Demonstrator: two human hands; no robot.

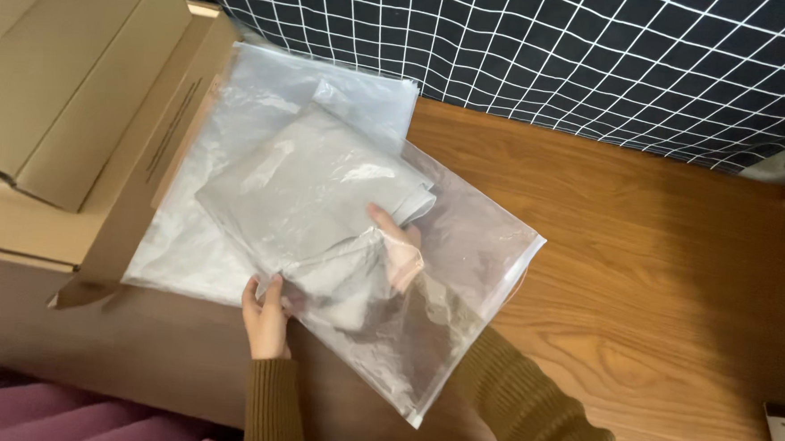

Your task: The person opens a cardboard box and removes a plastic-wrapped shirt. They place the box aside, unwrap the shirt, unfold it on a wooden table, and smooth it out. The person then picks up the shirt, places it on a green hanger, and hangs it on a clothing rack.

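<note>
Left hand (266, 317) comes up from the worktop's near edge, fingers pinching the lower rim of a clear plastic bag (443, 286). Right hand (396, 243) sits inside the bag, seen through the film, gripping a folded grey cloth (309, 194), soft and matte. More glossy, crinkled bags (237, 105) lie beneath, touching cardboard boxes (68, 96) at the left edge. The wooden worktop (641, 260) lies bare to the right.

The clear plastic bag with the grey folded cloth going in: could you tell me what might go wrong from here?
The grey folded cloth is only partly inside the clear plastic bag, so it may bunch or unfold. The right hand works inside the thin film, which might tear. The left hand grips only an edge; the bag could slide onto the stack of bags.
</note>
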